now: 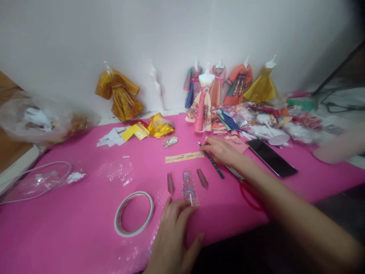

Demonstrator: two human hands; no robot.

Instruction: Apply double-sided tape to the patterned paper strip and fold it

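My right hand reaches across the table, its fingers closed over the upper part of a dark pencil. Just left of those fingertips lies a long, narrow yellow patterned strip. My left hand rests palm down near the front edge, fingers stretched and holding nothing. Its fingertips come close to a colourful patterned piece with a small white stick-like bit at its lower end. Two small dark red pointed pieces, a left one and a right one, flank it.
A tape roll lies left of my left hand. Beyond my right forearm is a black phone. Dressed mini mannequins, including one in a floral gown, stand along the wall. Fabric scraps and plastic bags crowd both sides.
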